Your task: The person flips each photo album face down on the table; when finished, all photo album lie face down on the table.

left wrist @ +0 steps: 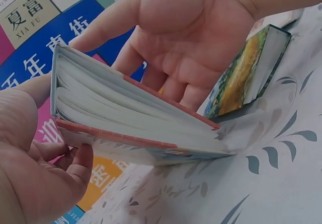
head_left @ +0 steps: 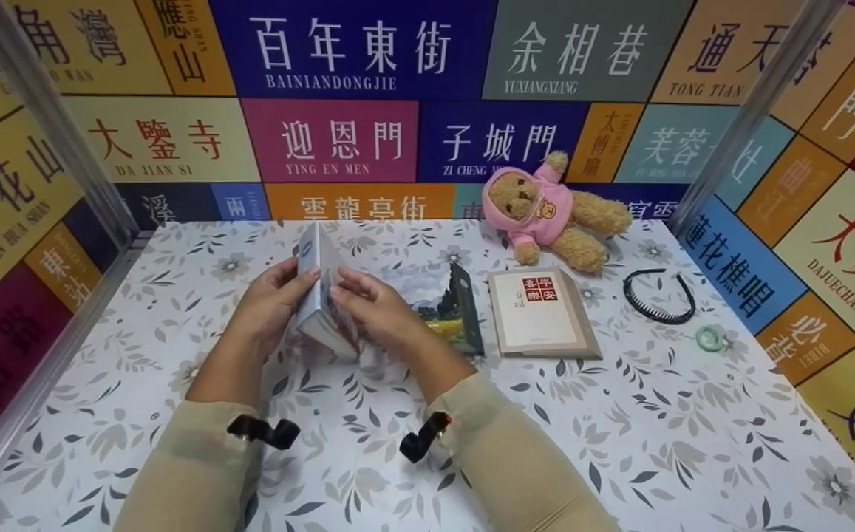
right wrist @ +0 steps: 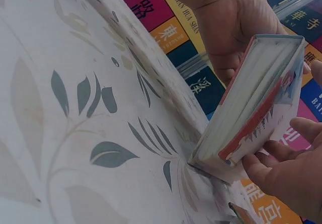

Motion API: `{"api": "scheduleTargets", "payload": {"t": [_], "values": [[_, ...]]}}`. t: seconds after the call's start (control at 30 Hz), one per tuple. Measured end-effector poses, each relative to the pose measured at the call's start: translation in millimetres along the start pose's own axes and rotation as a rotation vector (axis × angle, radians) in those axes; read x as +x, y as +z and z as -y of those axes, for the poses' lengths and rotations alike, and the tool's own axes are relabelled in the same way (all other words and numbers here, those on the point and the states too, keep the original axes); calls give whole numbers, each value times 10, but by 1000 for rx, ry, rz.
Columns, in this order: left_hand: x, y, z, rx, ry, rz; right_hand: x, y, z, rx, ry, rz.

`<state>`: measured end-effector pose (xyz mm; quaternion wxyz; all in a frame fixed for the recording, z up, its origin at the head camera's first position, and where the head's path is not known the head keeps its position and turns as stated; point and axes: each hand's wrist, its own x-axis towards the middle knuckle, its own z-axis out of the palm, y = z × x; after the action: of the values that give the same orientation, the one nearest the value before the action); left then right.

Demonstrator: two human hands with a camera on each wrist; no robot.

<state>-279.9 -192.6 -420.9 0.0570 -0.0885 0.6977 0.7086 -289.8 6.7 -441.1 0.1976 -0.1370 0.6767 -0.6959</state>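
Observation:
A thick hardcover book with a pale blue spine stands on edge on the patterned table, its covers slightly spread. Red-edged jacket flaps and fanned pages show in the left wrist view. My left hand holds the book from the left, thumb at the spine and fingers against the cover. On the other side my right hand holds it, fingertips touching the cover and thumb near the spine. Just right of it is a dark-edged book with a painted landscape cover, partly hidden behind my right forearm.
Further right lies a beige book with a red stamp design. A teddy bear in a pink hoodie leans at the back wall. A black toothed headband and a green ring lie at the right. Printed panels enclose the table.

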Motion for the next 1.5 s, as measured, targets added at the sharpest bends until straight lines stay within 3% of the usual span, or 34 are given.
{"api": "scheduleTargets", "payload": {"t": [0.37, 0.63, 0.8, 0.9, 1.0, 1.13, 1.27, 1.5], "values": [[-16, 52, 35, 53, 1, -36, 25, -11, -72, -77, 31, -22], [-62, 82, -43, 64, 27, -64, -31, 23, 17, 118, -23, -4], [-67, 103, -16, 39, 35, -15, -32, -40, 86, 83, -91, -131], [-31, 96, 51, 11, -25, 29, -19, -75, 117, 60, -94, -222], [42, 55, 148, 30, -140, 54, -3, -94, 134, 48, -64, -284], [140, -22, 268, -39, -258, 19, 14, -102, 131, 31, -11, -320], [174, -91, 320, -160, -273, -23, 39, -108, 94, 21, 8, -328], [174, -183, 299, -197, -263, -38, 82, -129, 37, -3, -18, -328]]}}
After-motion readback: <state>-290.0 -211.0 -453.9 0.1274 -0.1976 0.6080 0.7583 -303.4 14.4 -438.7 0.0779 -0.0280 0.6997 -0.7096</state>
